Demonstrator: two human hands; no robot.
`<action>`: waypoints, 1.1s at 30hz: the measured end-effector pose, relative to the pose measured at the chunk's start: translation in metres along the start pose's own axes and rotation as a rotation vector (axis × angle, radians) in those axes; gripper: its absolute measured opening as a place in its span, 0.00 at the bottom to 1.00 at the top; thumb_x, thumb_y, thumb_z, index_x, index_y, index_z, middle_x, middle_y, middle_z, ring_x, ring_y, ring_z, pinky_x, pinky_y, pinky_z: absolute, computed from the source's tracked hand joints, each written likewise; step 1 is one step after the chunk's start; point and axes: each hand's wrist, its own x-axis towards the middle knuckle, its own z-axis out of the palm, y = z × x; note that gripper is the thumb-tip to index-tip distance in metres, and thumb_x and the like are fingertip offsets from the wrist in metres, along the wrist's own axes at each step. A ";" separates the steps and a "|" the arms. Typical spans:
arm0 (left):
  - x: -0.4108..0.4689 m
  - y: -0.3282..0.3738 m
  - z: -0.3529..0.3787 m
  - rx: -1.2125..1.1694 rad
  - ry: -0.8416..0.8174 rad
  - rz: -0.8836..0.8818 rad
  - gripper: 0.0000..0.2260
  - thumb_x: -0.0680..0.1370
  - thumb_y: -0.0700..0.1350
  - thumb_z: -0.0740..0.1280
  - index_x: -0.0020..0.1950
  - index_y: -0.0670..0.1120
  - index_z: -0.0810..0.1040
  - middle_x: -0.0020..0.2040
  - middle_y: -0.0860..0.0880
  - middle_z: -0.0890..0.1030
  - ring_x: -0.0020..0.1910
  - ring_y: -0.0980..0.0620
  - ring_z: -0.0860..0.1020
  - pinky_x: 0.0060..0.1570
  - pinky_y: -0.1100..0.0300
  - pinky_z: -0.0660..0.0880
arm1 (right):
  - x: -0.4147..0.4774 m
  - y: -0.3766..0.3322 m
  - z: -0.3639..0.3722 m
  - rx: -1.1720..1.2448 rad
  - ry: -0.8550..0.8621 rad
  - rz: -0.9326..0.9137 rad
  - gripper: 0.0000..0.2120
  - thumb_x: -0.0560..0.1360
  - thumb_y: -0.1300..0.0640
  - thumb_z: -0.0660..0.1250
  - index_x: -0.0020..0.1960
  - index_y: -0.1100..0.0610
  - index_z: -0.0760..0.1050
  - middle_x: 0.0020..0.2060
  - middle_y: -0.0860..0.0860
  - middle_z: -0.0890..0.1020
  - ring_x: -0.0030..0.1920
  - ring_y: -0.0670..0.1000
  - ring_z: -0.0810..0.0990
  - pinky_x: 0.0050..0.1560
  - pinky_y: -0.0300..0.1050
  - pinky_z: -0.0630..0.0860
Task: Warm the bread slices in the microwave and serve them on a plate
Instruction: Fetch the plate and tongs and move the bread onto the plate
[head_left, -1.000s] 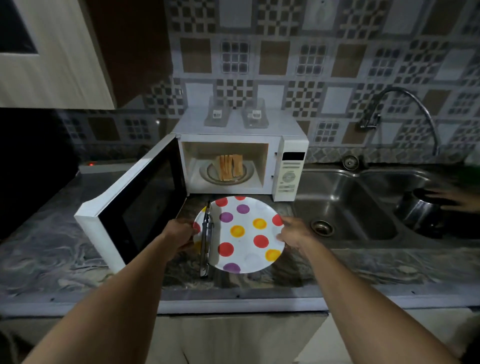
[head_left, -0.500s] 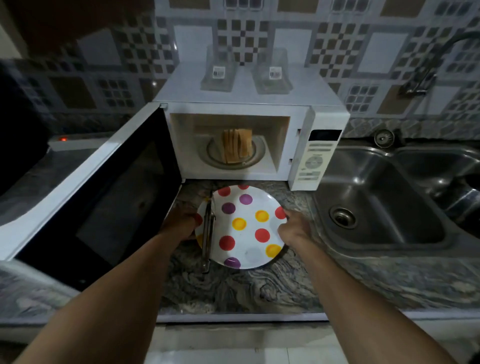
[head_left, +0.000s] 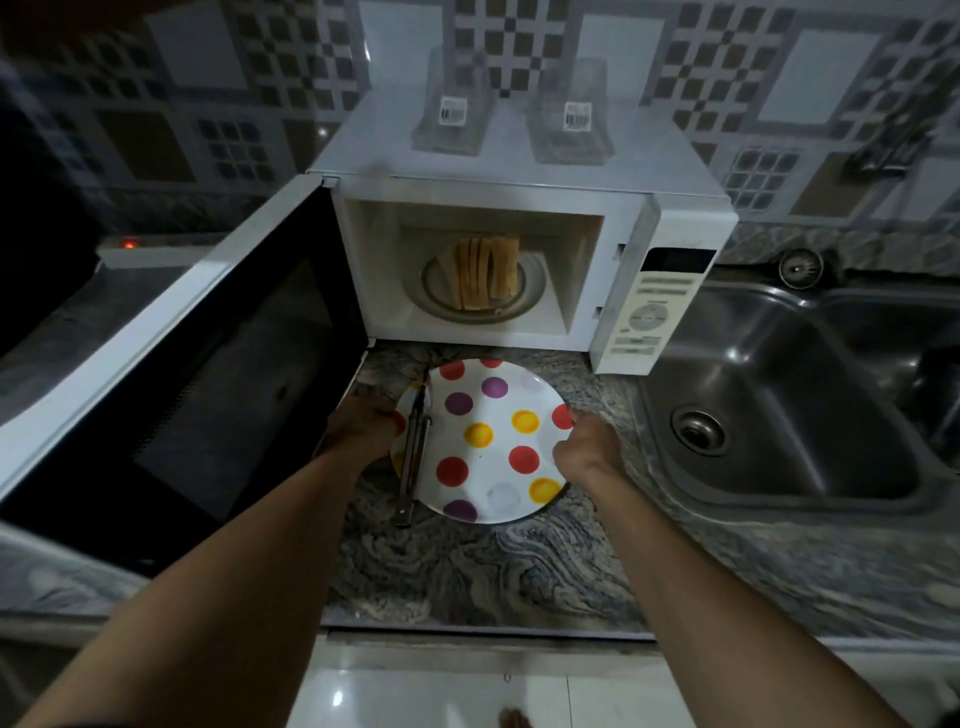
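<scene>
— What's left of centre?
— The left hand (head_left: 363, 427), fingers curled on the left rim of the plate (head_left: 485, 467), beside tongs (head_left: 414, 457) lying on it.
— And to the right?
— The right hand (head_left: 587, 449) grips the opposite rim. Bread slices (head_left: 485, 280) stand upright in the open microwave (head_left: 519, 171), upper centre.

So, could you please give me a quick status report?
Left hand, right hand both gripping plate rim on counter. Bread slices upright inside open microwave. Tongs lying across plate's left edge.
</scene>
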 end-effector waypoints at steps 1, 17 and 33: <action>-0.001 0.002 0.000 0.023 0.010 0.002 0.10 0.73 0.46 0.69 0.53 0.50 0.85 0.61 0.45 0.81 0.59 0.41 0.78 0.60 0.52 0.76 | 0.000 0.000 0.000 -0.007 0.000 0.005 0.17 0.71 0.64 0.66 0.58 0.58 0.82 0.54 0.59 0.84 0.56 0.60 0.82 0.54 0.49 0.80; -0.025 0.024 0.024 0.077 0.037 0.127 0.20 0.68 0.48 0.76 0.55 0.40 0.79 0.53 0.43 0.81 0.52 0.42 0.80 0.50 0.53 0.78 | -0.016 -0.023 -0.009 -0.141 0.081 -0.012 0.21 0.73 0.60 0.65 0.65 0.60 0.71 0.63 0.63 0.73 0.64 0.65 0.72 0.61 0.53 0.74; -0.061 0.113 -0.039 -0.724 -0.216 0.518 0.07 0.76 0.44 0.73 0.46 0.42 0.80 0.38 0.42 0.81 0.32 0.55 0.79 0.29 0.66 0.74 | -0.051 -0.083 -0.030 0.420 -0.364 -0.285 0.13 0.78 0.64 0.65 0.46 0.46 0.79 0.41 0.43 0.84 0.46 0.48 0.82 0.47 0.50 0.82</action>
